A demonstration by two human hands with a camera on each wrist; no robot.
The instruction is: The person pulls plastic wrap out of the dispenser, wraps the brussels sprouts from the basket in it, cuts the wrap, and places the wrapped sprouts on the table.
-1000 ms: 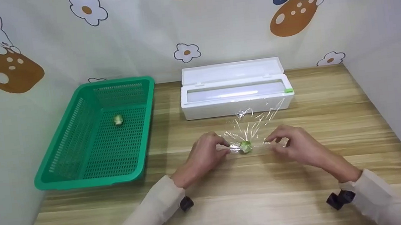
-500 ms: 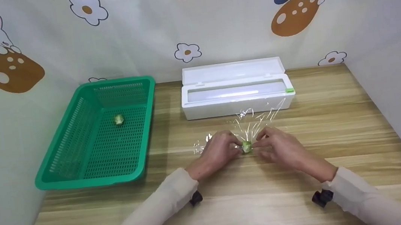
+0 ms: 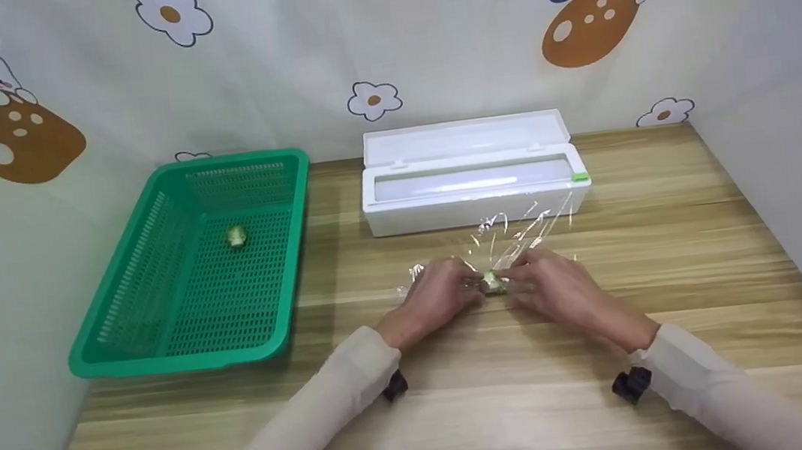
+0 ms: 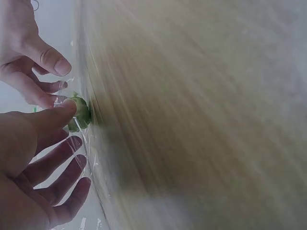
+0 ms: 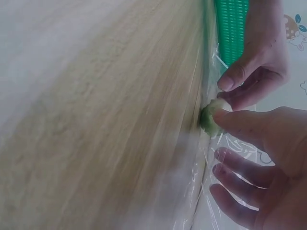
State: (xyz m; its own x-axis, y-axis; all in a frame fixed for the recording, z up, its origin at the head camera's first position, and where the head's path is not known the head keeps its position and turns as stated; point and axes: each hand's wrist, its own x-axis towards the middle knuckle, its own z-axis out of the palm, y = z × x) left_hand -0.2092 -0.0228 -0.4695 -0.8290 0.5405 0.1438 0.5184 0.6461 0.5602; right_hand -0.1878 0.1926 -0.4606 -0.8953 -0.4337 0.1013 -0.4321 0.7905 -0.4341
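A small Brussels sprout (image 3: 492, 283) lies near the middle of the table on clear cling film (image 3: 519, 233). My left hand (image 3: 440, 288) holds it from the left side, its thumb against the sprout (image 4: 82, 113) in the left wrist view. From the other side my right hand (image 3: 557, 286) holds it too; the right wrist view has that thumb on the sprout (image 5: 210, 118). Film clings about the fingers of both hands. How far it wraps round the sprout is hard to make out.
Behind the hands stands a white cling film box (image 3: 479, 210), lid up, with a green slider (image 3: 580, 177). To the left is a green basket (image 3: 293, 267) holding another sprout (image 3: 236, 237). A patterned cloth (image 3: 277, 65) borders the wooden table (image 3: 514, 423).
Both hands have moved inward from the film's sides to the sprout, the right hand farther. The sprout has turned, with a paler face now showing, and has shifted slightly away from me.
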